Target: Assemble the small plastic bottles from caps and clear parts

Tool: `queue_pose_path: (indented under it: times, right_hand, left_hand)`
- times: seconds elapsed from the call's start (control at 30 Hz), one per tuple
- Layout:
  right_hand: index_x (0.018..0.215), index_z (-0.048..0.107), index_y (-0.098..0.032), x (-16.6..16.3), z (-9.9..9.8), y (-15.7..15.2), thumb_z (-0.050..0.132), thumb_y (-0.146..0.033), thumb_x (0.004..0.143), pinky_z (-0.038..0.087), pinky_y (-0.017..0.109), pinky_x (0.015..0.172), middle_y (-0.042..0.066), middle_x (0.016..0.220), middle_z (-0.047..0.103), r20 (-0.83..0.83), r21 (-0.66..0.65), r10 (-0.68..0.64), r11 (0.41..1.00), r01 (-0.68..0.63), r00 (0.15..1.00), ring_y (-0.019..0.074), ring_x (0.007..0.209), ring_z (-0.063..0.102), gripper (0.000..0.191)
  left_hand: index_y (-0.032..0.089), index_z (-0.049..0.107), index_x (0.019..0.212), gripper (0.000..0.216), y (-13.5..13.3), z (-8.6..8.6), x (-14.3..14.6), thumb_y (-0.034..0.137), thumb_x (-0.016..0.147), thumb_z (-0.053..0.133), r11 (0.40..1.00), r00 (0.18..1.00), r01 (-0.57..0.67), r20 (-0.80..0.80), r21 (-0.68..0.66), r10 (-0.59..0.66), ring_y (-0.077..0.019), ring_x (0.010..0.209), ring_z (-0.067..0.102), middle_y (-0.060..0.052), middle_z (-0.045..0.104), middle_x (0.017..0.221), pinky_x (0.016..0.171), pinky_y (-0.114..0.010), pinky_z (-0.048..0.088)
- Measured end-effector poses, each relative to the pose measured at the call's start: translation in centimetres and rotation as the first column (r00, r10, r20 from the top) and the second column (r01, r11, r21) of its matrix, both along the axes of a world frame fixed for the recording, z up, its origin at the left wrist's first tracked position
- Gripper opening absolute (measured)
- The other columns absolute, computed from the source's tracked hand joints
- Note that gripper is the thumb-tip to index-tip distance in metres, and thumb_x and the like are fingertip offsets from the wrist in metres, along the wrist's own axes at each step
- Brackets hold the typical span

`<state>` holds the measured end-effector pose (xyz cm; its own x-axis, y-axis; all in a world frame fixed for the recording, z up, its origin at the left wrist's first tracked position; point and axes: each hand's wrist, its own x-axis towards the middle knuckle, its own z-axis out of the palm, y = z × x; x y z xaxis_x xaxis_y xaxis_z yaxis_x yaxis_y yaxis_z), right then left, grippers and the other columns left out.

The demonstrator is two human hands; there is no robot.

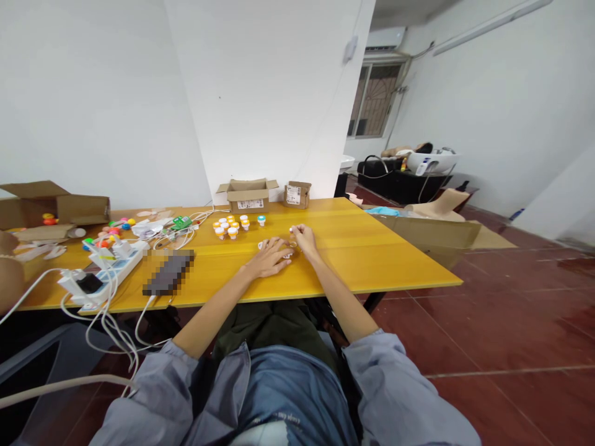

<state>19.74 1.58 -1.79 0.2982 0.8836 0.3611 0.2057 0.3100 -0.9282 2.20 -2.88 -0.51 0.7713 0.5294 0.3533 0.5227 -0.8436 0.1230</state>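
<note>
My left hand [269, 259] lies palm down on the yellow table [353, 254], its fingers stretched out over some small white pieces [288, 254] that it partly hides. Close beside it, my right hand [304, 239] is closed in a pinch with a small white piece [292, 230] at its fingertips, too small to name further. Beyond my left hand stands a cluster of several small stamp-like pieces [224, 227] with white tops and orange rims. A similar teal-rimmed one [261, 220] stands apart at their right.
Two cardboard boxes, an open one [248, 196] and a smaller one [297, 194], stand along the wall. Leftward lie a blurred-out dark device [168, 273], a power strip [116, 272] with white cables, and colourful small toys [114, 232]. Part of another person's arm [9, 272] shows at far left.
</note>
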Motion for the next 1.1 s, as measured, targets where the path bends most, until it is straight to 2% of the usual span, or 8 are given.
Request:
queue_pose_path:
  times: [0.1, 0.27, 0.4, 0.6, 0.7, 0.87, 1.0, 1.1]
  right_hand:
    - [0.061, 0.054, -0.024, -0.1, 0.0, -0.1, 0.059, -0.036, 0.076, 0.050, 0.029, 0.059, -0.002, 0.059, 0.063, -0.027, -0.006, -0.003, 1.000, 0.003, 1.000, 0.0179, 0.062, 0.064, 0.020]
    - [0.063, 0.055, -0.024, -0.3, -0.3, 0.0, 0.058, -0.040, 0.077, 0.049, 0.027, 0.056, -0.001, 0.061, 0.064, -0.062, -0.004, -0.023, 1.000, 0.023, 0.998, 0.0178, 0.063, 0.064, 0.022]
    - [0.066, 0.055, -0.024, -0.6, -0.5, 0.1, 0.056, -0.043, 0.080, 0.050, 0.028, 0.061, -0.001, 0.063, 0.065, -0.006, 0.032, -0.002, 0.999, 0.003, 1.000, 0.0180, 0.066, 0.063, 0.024]
    - [0.069, 0.051, -0.025, -1.1, -0.4, 0.0, 0.049, -0.037, 0.088, 0.050, 0.030, 0.072, -0.003, 0.062, 0.062, 0.180, 0.077, 0.047, 0.995, -0.062, 0.982, 0.0170, 0.066, 0.060, 0.023]
    - [0.070, 0.049, -0.026, -1.0, -0.4, 0.0, 0.046, -0.035, 0.089, 0.049, 0.030, 0.071, -0.004, 0.061, 0.059, 0.251, 0.069, -0.004, 0.998, -0.014, 0.968, 0.0174, 0.064, 0.059, 0.020]
    - [0.073, 0.047, -0.027, -0.6, -0.5, 0.2, 0.045, -0.031, 0.087, 0.047, 0.030, 0.071, -0.003, 0.069, 0.063, 0.298, 0.054, -0.097, 0.995, 0.085, 0.949, 0.0187, 0.069, 0.060, 0.015]
    - [0.074, 0.049, -0.028, 0.0, -0.7, 0.3, 0.046, -0.030, 0.086, 0.046, 0.031, 0.071, -0.002, 0.069, 0.064, 0.306, 0.015, -0.144, 0.989, 0.147, 0.941, 0.0202, 0.071, 0.061, 0.013]
    - [0.072, 0.050, -0.027, 0.2, -0.9, 0.4, 0.047, -0.030, 0.087, 0.046, 0.031, 0.071, -0.003, 0.064, 0.063, 0.271, -0.017, -0.145, 0.988, 0.156, 0.952, 0.0195, 0.069, 0.062, 0.015]
  left_hand:
    - [0.033, 0.065, 0.122, 0.034, 0.0, 0.0, 0.1, 0.039, 0.100, 0.041, 1.000, 1.000, 0.005, -0.003, 0.007, -0.005, -0.0290, 0.125, 0.042, -0.007, 0.056, 0.127, 0.107, -0.050, 0.033]
    - [0.033, 0.062, 0.126, 0.034, 0.2, -0.2, 0.1, 0.033, 0.099, 0.043, 0.995, 0.994, -0.099, 0.040, 0.016, 0.099, -0.0288, 0.122, 0.044, -0.007, 0.057, 0.126, 0.104, -0.049, 0.035]
    - [0.030, 0.061, 0.126, 0.033, 0.1, -0.3, 0.2, 0.029, 0.097, 0.046, 0.988, 0.988, -0.144, 0.068, 0.049, 0.141, -0.0293, 0.122, 0.043, -0.009, 0.057, 0.127, 0.103, -0.048, 0.035]
    - [0.027, 0.069, 0.112, 0.029, -0.4, 0.4, 0.4, 0.026, 0.099, 0.043, 0.998, 1.000, -0.005, 0.025, 0.057, 0.004, -0.0273, 0.117, 0.046, -0.009, 0.062, 0.118, 0.100, -0.045, 0.037]
    - [0.028, 0.070, 0.111, 0.031, -0.5, 0.6, 0.5, 0.026, 0.099, 0.041, 0.999, 1.000, 0.004, 0.001, 0.042, -0.004, -0.0267, 0.116, 0.046, -0.008, 0.064, 0.113, 0.100, -0.044, 0.036]
    - [0.028, 0.069, 0.116, 0.034, -0.3, 0.4, 0.5, 0.026, 0.099, 0.040, 0.999, 0.999, -0.040, 0.001, 0.033, 0.040, -0.0273, 0.117, 0.046, -0.008, 0.064, 0.112, 0.100, -0.045, 0.035]
    - [0.029, 0.067, 0.120, 0.033, -0.2, 0.1, 0.4, 0.028, 0.099, 0.041, 0.993, 0.994, -0.106, 0.019, 0.048, 0.105, -0.0284, 0.117, 0.047, -0.008, 0.064, 0.113, 0.100, -0.046, 0.035]
    - [0.027, 0.066, 0.119, 0.031, -0.3, 0.1, 0.3, 0.028, 0.098, 0.044, 0.990, 0.994, -0.109, 0.044, 0.092, 0.105, -0.0286, 0.116, 0.048, -0.008, 0.064, 0.115, 0.099, -0.045, 0.036]
